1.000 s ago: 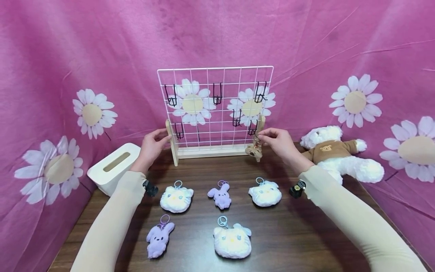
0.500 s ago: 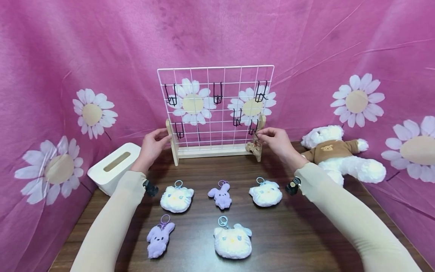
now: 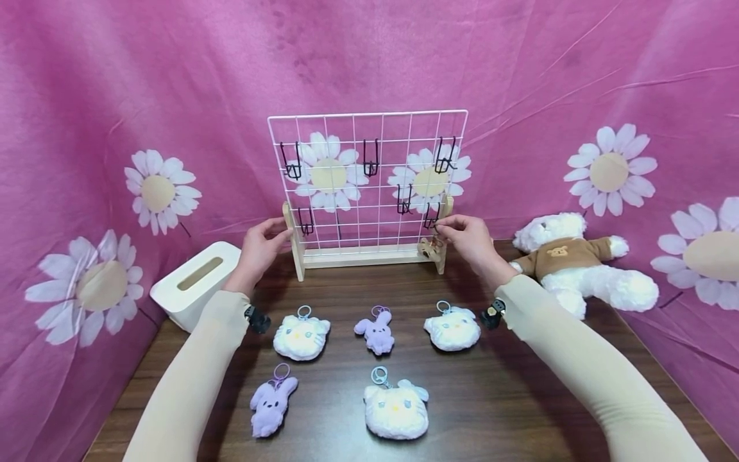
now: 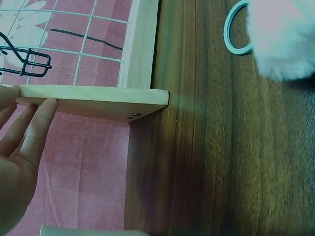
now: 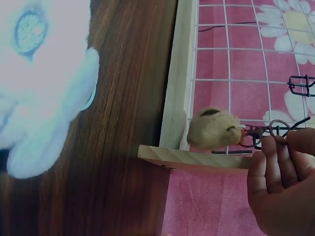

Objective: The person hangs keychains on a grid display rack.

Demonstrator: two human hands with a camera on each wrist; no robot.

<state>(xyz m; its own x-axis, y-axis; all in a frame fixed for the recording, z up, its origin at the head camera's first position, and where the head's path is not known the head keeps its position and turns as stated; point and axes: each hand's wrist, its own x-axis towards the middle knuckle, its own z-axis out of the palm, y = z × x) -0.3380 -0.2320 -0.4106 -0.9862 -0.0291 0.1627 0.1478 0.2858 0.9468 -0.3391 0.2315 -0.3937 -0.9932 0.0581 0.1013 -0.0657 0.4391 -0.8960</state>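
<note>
A white wire grid rack in a wooden stand [image 3: 364, 258] stands at the back of the table, several black hooks on its mesh. My left hand [image 3: 260, 250] grips the stand's left wooden post, thumb on one face and fingers on the other. At the lower right hook [image 3: 431, 217], my right hand [image 3: 470, 240] pinches the ring [image 5: 279, 121] of a small brown plush keychain [image 5: 214, 130]. In the right wrist view that ring overlaps the hook's tip. The plush hangs in front of the grid, close to the right post.
Two purple rabbit keychains [image 3: 269, 410] and three white cat-face keychains [image 3: 395, 410] lie on the dark wood table [image 3: 323, 410]. A white tissue box [image 3: 193, 282] stands at left. At right lies a white plush bear [image 3: 568, 253] in a brown top. Pink flowered cloth [image 3: 519, 77] surrounds the table.
My right hand has shifted slightly left and inward, bringing the keychain's ring to the lower right hook. The plush has moved in against the grid. My left hand stays on the post.
</note>
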